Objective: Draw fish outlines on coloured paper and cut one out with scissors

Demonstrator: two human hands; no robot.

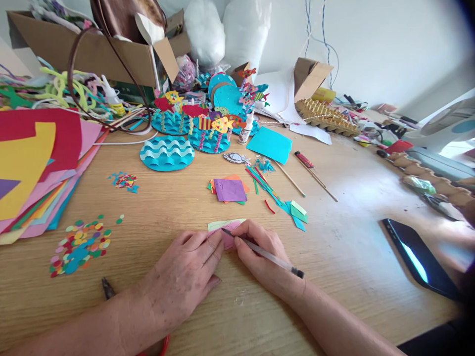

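Note:
My right hand (pixel 263 254) grips a pen (pixel 272 258) with a clear barrel and dark end cap. Its tip rests on a small pink paper (pixel 228 241). The fingers of my left hand (pixel 185 272) lie flat on that paper's left side, pressing it to the table and hiding part of it. A pale green paper (pixel 218 225) shows just behind. Under my left forearm lie scissors, mostly covered; their dark blade tip (pixel 107 288) and a red handle (pixel 165 344) stick out. Beyond the hands sits a stack of small paper pieces, purple (pixel 230 190) on top.
Paper dots (pixel 100 243) and coloured sheets (pixel 69 148) are at the left. Farther back stand blue wavy discs (pixel 166 160) with paper fish, a glue bottle (pixel 245 131) and a blue sheet (pixel 270 145). Paper strips (pixel 269 190) lie ahead; a phone (pixel 415 257) lies right.

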